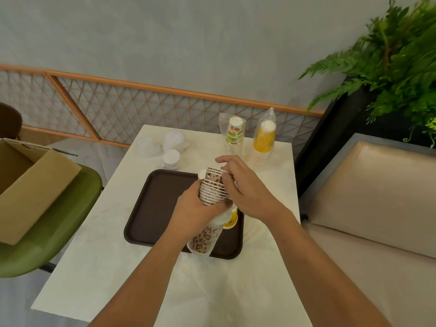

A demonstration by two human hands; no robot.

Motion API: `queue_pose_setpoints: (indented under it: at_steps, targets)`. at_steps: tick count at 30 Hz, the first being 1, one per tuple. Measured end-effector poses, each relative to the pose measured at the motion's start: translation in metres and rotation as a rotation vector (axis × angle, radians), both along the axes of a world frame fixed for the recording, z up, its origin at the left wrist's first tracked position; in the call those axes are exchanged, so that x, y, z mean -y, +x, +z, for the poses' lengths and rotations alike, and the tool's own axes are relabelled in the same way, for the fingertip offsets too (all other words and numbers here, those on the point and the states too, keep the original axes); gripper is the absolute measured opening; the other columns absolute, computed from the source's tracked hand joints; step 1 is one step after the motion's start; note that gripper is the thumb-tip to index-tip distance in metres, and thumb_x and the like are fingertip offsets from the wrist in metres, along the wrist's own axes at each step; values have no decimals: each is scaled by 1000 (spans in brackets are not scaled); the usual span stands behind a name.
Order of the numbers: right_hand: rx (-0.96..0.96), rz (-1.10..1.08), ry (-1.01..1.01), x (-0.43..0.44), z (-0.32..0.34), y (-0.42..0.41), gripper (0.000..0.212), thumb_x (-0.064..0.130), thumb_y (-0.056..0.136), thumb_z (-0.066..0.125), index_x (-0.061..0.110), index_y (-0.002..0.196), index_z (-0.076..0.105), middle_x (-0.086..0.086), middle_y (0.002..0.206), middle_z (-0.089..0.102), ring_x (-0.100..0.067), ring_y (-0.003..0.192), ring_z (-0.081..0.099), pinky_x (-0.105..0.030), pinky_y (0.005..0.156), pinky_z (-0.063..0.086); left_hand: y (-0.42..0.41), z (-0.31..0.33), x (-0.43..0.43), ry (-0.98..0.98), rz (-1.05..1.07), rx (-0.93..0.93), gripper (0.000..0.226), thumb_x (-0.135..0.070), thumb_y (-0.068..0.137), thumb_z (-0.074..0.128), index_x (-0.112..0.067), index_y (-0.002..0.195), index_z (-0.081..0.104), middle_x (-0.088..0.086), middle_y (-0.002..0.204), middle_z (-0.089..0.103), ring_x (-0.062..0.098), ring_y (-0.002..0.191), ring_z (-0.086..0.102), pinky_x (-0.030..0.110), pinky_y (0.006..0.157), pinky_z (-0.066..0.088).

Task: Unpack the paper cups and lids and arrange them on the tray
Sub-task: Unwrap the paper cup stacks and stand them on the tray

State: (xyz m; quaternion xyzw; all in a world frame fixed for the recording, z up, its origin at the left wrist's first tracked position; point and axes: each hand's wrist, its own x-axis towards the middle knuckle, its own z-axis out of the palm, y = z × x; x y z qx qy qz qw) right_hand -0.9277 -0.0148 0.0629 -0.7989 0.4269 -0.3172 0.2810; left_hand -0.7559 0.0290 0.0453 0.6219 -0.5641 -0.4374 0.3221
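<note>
Over the brown tray [151,208] I hold a stack of leopard-print paper cups [213,188], partly sheathed in a clear plastic sleeve [203,239]. My left hand [195,214] grips the stack around its middle. At the stack's upper end my right hand [243,187] pinches the rims with thumb and fingers. A yellow cup [231,220] sits on the tray, mostly hidden behind the stack. Two more wrapped cup stacks stand at the far right of the table: a green-patterned stack [233,138] and an orange stack [263,143]. Wrapped white lids [171,159] lie at the far left.
The white table [113,256] carries everything. A green chair [59,227] on the left holds an open cardboard box [35,185]. A beige bench [377,208] stands to the right with a fern [396,60] above it. A lattice rail runs along the wall behind.
</note>
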Motion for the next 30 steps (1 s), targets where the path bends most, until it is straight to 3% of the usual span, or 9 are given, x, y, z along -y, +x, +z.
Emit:
queue_pose_setpoints:
  at_steps: [4,6,9,12,17,20,23,26,30]
  targets:
    - [-66,102,60,1,2,-7,28,33,108,52,13,127,59,6,139,53,-7,121,54,-27,102,45,-5,12,-3,-6,-21,30,55,-64,62,80,-39,108,64,-19,94,74,-3,85,70,27,78,58]
    - [-28,126,91,2,3,-10,33,30,107,56,11,133,63,5,138,56,-9,125,54,-27,104,46,-5,17,-3,-18,-43,55,50,-61,66,83,-41,107,63,-22,93,73,-4,84,69,23,76,56]
    - [121,119,184,3,8,-16,27,21,106,57,10,128,69,5,140,56,-11,129,55,-27,105,48,-4,20,-3,-26,-57,63,41,-48,77,87,-40,109,64,-24,95,73,-5,86,69,19,74,51]
    - [269,57,246,5,11,-23,26,18,106,56,8,123,72,6,141,58,-9,128,56,-25,104,49,-5,20,-5,-31,-57,59,46,-47,77,88,-44,114,60,-22,100,73,-10,90,67,15,75,49]
    - [268,-27,209,5,15,-30,30,22,108,52,9,130,68,6,138,60,-4,125,57,-16,98,48,-7,18,-11,-56,-47,57,59,-48,78,87,-46,126,54,-28,108,68,-17,95,62,7,70,47]
    - [320,-137,180,5,10,-38,29,30,108,51,17,132,61,2,127,64,-11,118,62,-25,96,52,-8,18,-12,-70,-33,49,60,-45,78,87,-47,127,52,-29,111,67,-17,98,61,10,75,47]
    - [436,-130,325,5,6,-53,23,29,105,60,27,124,49,-3,124,61,-24,114,65,-36,87,60,-4,15,-12,-91,23,15,62,-45,78,87,-46,130,54,-26,115,68,-12,101,63,14,80,49]
    - [316,-76,377,3,8,-64,46,36,104,58,41,143,36,2,137,50,-14,123,59,-33,94,58,-2,15,-10,-106,47,8,64,-46,78,87,-44,134,55,-26,117,68,-14,102,62,13,79,48]
    - [192,31,388,6,14,-61,41,47,103,49,42,143,49,7,146,51,-8,133,52,-31,105,53,-8,15,-4,-107,4,20,86,-45,80,87,-51,149,37,-34,119,62,-23,105,57,9,80,48]
